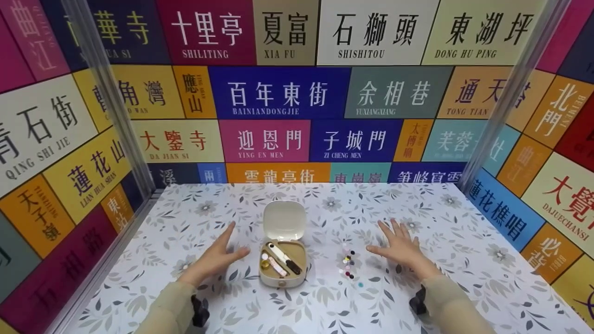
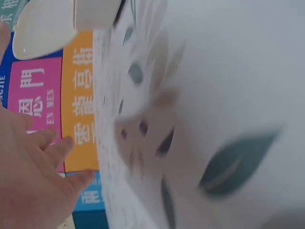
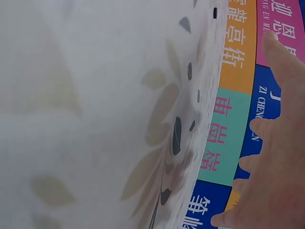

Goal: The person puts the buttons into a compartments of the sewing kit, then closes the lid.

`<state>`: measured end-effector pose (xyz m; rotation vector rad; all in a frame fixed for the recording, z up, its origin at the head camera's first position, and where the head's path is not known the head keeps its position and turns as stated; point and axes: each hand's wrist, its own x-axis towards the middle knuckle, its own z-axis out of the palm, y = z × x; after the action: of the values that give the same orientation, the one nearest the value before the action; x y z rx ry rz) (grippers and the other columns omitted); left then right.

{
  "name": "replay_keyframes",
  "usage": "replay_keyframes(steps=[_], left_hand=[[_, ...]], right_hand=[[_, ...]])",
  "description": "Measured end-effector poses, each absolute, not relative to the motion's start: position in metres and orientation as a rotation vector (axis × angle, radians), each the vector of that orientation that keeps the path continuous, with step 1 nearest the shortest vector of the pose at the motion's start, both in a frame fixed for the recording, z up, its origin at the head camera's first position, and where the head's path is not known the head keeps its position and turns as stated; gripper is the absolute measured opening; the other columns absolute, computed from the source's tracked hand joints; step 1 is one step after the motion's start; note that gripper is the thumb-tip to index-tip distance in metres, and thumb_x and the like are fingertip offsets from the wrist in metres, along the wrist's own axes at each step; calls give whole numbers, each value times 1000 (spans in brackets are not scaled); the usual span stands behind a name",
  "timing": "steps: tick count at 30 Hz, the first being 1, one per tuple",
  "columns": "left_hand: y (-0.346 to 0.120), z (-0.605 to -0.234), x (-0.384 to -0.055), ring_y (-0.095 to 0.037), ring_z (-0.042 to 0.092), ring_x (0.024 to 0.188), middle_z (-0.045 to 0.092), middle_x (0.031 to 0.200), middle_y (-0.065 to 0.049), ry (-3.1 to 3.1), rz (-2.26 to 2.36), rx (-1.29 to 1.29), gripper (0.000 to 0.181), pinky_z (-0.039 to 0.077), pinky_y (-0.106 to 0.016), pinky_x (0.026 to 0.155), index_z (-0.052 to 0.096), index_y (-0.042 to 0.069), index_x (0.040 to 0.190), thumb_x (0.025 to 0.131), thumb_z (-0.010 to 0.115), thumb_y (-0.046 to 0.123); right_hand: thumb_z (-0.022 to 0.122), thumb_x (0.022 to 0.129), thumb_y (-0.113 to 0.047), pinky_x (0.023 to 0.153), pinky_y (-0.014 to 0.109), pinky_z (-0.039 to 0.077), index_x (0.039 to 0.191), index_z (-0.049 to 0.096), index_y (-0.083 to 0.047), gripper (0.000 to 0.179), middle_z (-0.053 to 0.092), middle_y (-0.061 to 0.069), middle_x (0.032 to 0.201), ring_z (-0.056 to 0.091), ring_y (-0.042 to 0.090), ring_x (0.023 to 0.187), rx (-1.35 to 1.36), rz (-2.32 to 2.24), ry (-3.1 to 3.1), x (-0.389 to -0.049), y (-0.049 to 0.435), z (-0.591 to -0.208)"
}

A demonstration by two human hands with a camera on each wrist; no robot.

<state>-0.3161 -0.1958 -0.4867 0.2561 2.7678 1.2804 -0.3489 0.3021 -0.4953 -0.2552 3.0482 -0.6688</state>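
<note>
A small cream box (image 1: pixel 283 281) with its lid (image 1: pixel 285 220) raised stands on the table. Inside it lie a white-and-dark stick-shaped item (image 1: pixel 284 258), a pale pink beaded piece (image 1: pixel 277 268) and a small gold piece (image 1: pixel 265 264). To the box's left my left hand (image 1: pixel 222 255) is held with fingers spread, touching nothing. Right of the box is a scatter of small coloured beads (image 1: pixel 348 262). My right hand (image 1: pixel 400 246) is spread just beyond them on the right, also holding nothing. In the left wrist view, part of the box lid (image 2: pixel 43 28) shows beyond the left hand (image 2: pixel 38 176).
The table (image 1: pixel 222 306) wears a white cloth printed with leaves and flowers. Colourful sign-covered walls (image 1: pixel 278 93) enclose it at the back and both sides, with clear corner posts (image 1: pixel 118 102) at the far left and right.
</note>
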Motion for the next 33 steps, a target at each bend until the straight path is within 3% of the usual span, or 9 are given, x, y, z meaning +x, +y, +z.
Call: replay_keyframes(steps=[6,13,22,28,31,33], left_hand=[[-173,-497,-309,-41,18,143,15,159,-20,2611,1430,285,104,17,-60,113,7,15,157,83,72,49],[-157,-505,-302,-41,17,143,12,158,-24,2474,1513,389,108,14,-57,114,2,9,156,83,75,40],[-146,-507,-302,-37,6,146,8,160,-19,2359,1488,398,112,4,-59,114,-1,14,157,80,76,45],[-145,-513,-299,-40,2,145,5,161,-17,2311,1517,337,114,-1,-63,112,1,18,157,78,79,43],[-143,-514,-297,-47,-1,143,8,161,-15,2364,1483,266,116,-5,-68,109,5,22,157,74,81,46],[-141,-515,-296,-51,-4,141,10,161,-15,2398,1462,229,117,-7,-70,107,7,24,157,71,82,48]], right_hand=[[57,84,-67,102,77,7,154,21,-8,99,4,28,157,-1,54,140,-295,-738,3035,-348,294,-496],[62,86,-60,102,76,15,153,24,-5,95,9,32,155,8,58,137,-372,-832,3009,-350,291,-501],[64,88,-51,107,73,9,151,29,-2,86,14,32,154,9,56,138,-397,-988,2929,-353,284,-502],[66,90,-43,103,64,33,147,36,0,78,36,32,142,36,52,127,-405,-1157,2837,-350,280,-505],[67,91,-37,91,52,48,143,41,3,71,52,26,124,53,42,111,-428,-1286,2740,-349,279,-507],[67,91,-32,81,43,51,140,46,4,64,58,19,112,57,34,99,-423,-1358,2679,-349,279,-508]])
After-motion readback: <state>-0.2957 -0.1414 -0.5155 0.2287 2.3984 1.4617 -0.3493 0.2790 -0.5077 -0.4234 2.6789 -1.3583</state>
